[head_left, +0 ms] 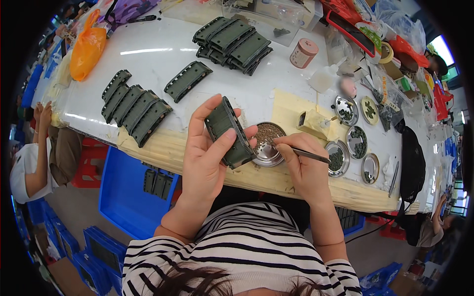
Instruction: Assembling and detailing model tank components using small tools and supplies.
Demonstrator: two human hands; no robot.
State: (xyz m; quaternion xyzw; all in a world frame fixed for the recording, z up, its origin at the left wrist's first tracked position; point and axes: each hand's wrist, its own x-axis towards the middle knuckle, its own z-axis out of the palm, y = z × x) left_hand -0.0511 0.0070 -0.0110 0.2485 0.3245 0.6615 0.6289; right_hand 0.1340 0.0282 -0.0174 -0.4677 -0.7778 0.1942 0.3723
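Note:
My left hand (205, 160) grips a dark green curved plastic part (228, 133), tilted up in front of my chest. A round metal dish (269, 159) of small brownish pieces lies just beyond it, between my hands. Closed fingers of my right hand (306, 160) hold dark tweezers (311, 155) at the dish's right edge; whether the tips pinch anything is too small to tell. On the left lies a row of similar green parts (140, 111). A single green part (188, 81) rests farther in, and a stack of them (232, 42) sits at the back.
Several small dishes, among them one with dark green bits (356, 142), stand at right near a yellow-wrapped block (316, 124). Behind them are a pink jar (303, 53) and a red-edged phone (350, 32). A blue bin (126, 192) sits below the table's left edge. Other people sit at both sides.

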